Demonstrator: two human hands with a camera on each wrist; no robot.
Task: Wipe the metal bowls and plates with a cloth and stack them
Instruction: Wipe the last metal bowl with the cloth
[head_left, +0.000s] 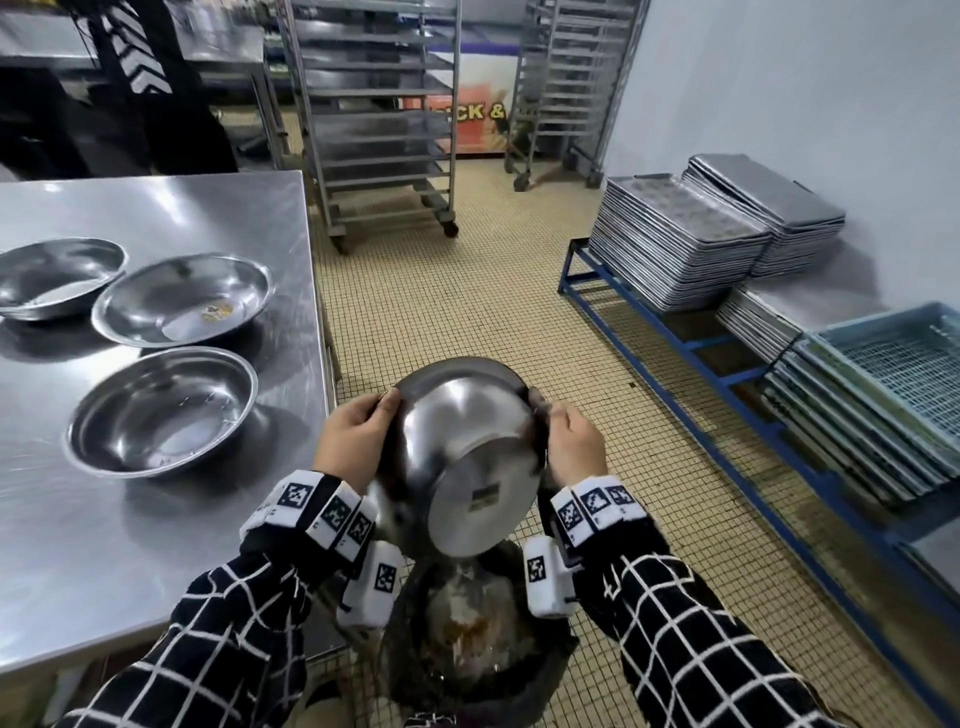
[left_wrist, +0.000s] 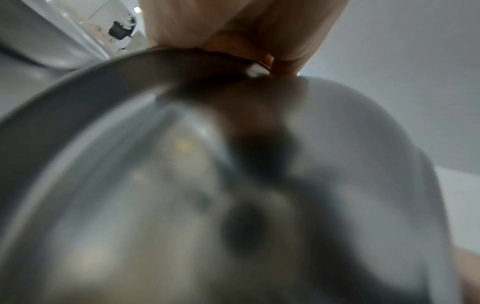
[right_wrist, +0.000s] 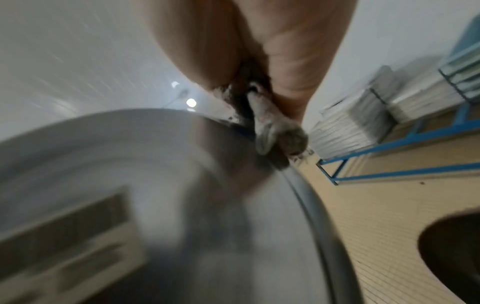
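Observation:
I hold a metal bowl tilted in the air beside the table, its flat base with a label facing me. My left hand grips its left rim, thumb over the edge; the left wrist view shows that hand on the bowl's rim. My right hand grips the right rim with a dark grey cloth pinched against it. In the right wrist view the cloth bunches out from under the hand onto the bowl. Three more metal bowls sit upright on the steel table.
A dark bin stands on the floor right under the held bowl. Stacks of metal trays lie on a low blue rack at the right, with blue crates nearer. Wheeled tray racks stand behind.

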